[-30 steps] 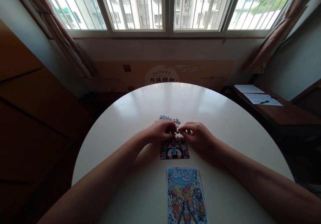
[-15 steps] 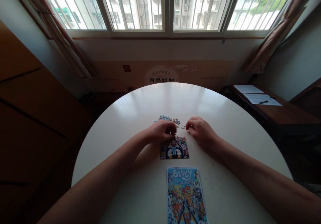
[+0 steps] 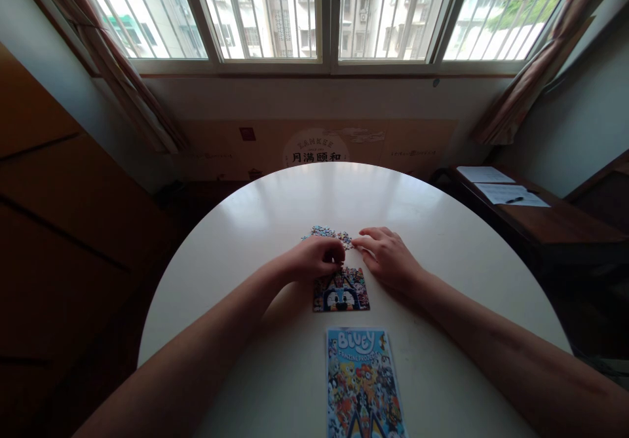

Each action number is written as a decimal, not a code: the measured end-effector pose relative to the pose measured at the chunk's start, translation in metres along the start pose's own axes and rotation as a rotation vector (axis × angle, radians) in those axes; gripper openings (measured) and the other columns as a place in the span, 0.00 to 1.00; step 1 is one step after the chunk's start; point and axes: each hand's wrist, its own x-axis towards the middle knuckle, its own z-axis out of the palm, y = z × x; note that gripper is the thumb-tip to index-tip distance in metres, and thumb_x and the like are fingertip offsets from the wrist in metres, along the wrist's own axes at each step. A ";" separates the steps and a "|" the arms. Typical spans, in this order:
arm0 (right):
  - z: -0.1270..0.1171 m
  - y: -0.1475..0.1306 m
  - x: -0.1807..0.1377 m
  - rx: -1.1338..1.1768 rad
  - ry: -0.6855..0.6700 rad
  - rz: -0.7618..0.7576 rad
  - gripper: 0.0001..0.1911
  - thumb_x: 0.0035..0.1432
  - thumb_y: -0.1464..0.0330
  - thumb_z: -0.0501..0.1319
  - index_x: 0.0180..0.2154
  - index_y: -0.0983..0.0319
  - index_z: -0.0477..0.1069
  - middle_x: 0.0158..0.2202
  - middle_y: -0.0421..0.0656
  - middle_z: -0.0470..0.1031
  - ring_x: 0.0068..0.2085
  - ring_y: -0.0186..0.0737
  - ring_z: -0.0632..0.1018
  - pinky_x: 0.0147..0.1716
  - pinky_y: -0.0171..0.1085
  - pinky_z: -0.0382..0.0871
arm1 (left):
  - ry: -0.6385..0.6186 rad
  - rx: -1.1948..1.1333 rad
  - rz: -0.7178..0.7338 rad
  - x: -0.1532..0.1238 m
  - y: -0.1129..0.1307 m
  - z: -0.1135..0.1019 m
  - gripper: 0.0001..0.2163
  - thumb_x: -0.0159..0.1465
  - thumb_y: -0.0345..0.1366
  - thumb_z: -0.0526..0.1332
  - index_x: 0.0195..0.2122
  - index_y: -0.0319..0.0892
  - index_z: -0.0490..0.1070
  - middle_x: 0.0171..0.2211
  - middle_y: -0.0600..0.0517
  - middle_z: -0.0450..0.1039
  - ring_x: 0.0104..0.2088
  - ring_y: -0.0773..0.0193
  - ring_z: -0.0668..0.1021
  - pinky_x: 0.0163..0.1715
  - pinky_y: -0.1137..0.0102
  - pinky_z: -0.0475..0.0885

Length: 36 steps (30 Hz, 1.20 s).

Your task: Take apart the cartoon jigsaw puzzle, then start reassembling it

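On the glossy white round table (image 3: 442, 248), we see a partly assembled, multicoloured rectangular jigsaw (image 3: 341, 296) with a blue cartoon face, lying just below the hands. By its upper edge is the bare left hand (image 3: 319, 256), fingers curled and drawn in towards the thumb; we cannot tell whether they pinch a piece. Beyond the jigsaw we find a heap of small multicoloured loose pieces (image 3: 323, 231). The bare right hand (image 3: 388, 255) is at the heap's right side, fingers apart, and we cannot tell whether the foremost fingertip touches a piece. Nearest us lies a blue rectangular printed sheet (image 3: 363, 379) headed "BLUEY", apart from the jigsaw, and rightward we see white papers (image 3: 511, 194) on a brown wooden desk (image 3: 580, 222)
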 end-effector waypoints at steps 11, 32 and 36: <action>-0.008 0.005 0.002 0.003 -0.107 -0.021 0.06 0.64 0.66 0.61 0.40 0.58 0.77 0.45 0.45 0.76 0.48 0.45 0.72 0.47 0.43 0.64 | -0.010 0.009 -0.008 0.000 -0.001 0.000 0.05 0.55 0.31 0.62 0.33 0.41 0.73 0.31 0.53 0.74 0.30 0.67 0.72 0.33 0.71 0.67; -0.006 -0.001 0.002 0.104 -0.100 -0.061 0.10 0.65 0.71 0.57 0.39 0.57 0.77 0.43 0.41 0.78 0.46 0.41 0.74 0.49 0.42 0.60 | -0.011 0.023 0.000 0.000 -0.002 0.000 0.06 0.55 0.30 0.61 0.35 0.41 0.73 0.31 0.53 0.74 0.31 0.67 0.73 0.33 0.70 0.67; -0.003 -0.003 0.002 0.100 -0.131 -0.102 0.13 0.70 0.67 0.53 0.48 0.53 0.75 0.55 0.40 0.75 0.55 0.44 0.72 0.54 0.47 0.60 | 0.001 0.016 -0.016 -0.001 0.001 0.001 0.05 0.55 0.30 0.61 0.34 0.41 0.72 0.29 0.53 0.73 0.30 0.66 0.73 0.33 0.70 0.67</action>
